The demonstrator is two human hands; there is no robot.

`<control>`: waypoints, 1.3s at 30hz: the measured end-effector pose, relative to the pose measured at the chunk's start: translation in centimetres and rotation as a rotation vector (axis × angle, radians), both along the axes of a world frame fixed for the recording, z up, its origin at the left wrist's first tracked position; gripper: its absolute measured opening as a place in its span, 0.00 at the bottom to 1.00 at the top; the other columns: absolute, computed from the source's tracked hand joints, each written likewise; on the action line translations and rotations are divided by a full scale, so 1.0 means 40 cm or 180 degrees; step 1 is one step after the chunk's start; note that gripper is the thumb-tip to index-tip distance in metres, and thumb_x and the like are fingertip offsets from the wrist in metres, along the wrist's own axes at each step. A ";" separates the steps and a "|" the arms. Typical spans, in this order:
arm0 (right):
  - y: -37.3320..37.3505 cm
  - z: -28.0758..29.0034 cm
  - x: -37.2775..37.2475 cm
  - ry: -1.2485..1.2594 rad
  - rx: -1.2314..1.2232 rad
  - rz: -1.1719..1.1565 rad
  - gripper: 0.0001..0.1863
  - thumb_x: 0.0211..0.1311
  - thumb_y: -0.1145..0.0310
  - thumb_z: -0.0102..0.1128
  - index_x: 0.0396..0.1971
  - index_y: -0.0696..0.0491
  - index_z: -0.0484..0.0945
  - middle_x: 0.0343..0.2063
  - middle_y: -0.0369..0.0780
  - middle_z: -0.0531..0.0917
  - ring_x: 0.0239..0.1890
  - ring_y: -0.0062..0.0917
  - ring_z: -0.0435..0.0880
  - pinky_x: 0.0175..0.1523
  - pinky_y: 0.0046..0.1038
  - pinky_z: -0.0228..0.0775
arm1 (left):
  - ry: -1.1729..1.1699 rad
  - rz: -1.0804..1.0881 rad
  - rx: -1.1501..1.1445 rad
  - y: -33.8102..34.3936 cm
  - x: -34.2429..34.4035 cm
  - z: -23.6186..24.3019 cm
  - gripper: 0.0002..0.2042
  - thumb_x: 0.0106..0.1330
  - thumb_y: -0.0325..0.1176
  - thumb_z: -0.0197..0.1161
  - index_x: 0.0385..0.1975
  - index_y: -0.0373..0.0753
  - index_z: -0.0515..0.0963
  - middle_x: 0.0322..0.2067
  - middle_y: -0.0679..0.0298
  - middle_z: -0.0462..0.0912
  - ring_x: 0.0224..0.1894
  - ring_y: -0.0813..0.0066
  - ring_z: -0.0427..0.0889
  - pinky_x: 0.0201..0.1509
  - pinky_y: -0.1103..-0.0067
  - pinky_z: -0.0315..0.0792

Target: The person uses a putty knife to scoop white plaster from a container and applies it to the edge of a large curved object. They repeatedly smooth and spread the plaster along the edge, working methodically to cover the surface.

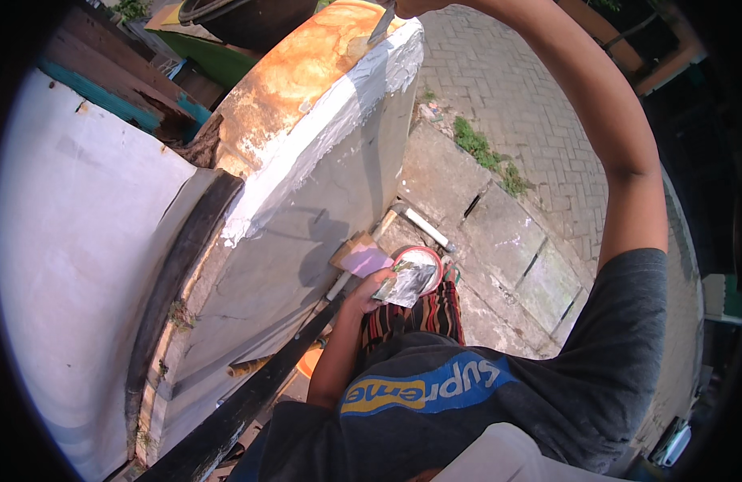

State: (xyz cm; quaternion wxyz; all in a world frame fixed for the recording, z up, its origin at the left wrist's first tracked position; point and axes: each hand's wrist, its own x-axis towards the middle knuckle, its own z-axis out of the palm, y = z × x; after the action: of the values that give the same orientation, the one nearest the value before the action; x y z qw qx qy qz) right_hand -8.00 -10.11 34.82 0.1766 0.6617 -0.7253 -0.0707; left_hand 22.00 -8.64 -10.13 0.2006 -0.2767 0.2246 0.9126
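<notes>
My right hand point(417, 7) is stretched far out to the top of the wall, its fingers closed on a putty knife point(380, 27) whose blade lies near the wall's top edge. The hand is partly cut off by the picture's upper edge. Close to my body, my left hand point(369, 294) grips a flat rectangular plate point(401, 289) smeared with white and grey putty. Just beyond that plate sits a round tub with a reddish rim point(440, 269). Fresh white putty point(339, 116) covers the upper edge of the wall point(322, 205), beside an orange-stained top surface point(282, 76).
A dark pole point(250, 402) slants up beside my left arm. White pipe point(425, 226) and brown cardboard point(351, 251) lie at the wall's foot. Concrete slabs point(499, 241) border herringbone paving point(515, 88). A dark basin point(242, 20) stands behind the wall.
</notes>
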 end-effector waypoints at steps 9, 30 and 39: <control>0.005 0.016 0.002 -0.0008 0.0045 -0.0039 0.08 0.43 0.74 0.57 0.26 0.57 0.81 0.22 0.46 0.80 0.25 0.35 0.81 0.28 0.29 0.71 | 0.0208 -0.0054 0.0088 -0.021 0.012 0.007 0.13 0.64 0.36 0.49 0.41 0.34 0.74 0.30 0.63 0.82 0.23 0.78 0.81 0.23 0.81 0.76; 0.193 -0.225 -0.091 -0.1605 -0.2157 -0.0028 0.13 0.51 0.71 0.59 0.39 0.48 0.82 0.31 0.36 0.80 0.29 0.24 0.78 0.32 0.25 0.70 | -0.0145 0.0367 -0.0515 -0.007 -0.007 -0.001 0.13 0.64 0.36 0.48 0.44 0.36 0.72 0.29 0.66 0.80 0.20 0.82 0.79 0.16 0.84 0.72; 0.437 -0.565 0.092 -0.5672 -0.1052 -0.1396 0.16 0.59 0.72 0.55 0.48 0.57 0.75 0.35 0.38 0.81 0.30 0.18 0.77 0.36 0.22 0.72 | 0.0235 0.1479 -0.0825 -0.044 -0.134 0.316 0.16 0.65 0.36 0.45 0.45 0.31 0.70 0.36 0.56 0.81 0.29 0.74 0.84 0.24 0.79 0.78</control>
State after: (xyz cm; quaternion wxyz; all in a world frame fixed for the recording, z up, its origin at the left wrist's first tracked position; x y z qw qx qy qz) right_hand -4.32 7.36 12.24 -0.3705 0.2864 -0.7028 0.5355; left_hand 16.65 -10.40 2.51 -0.0597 -0.3106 0.2773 0.9072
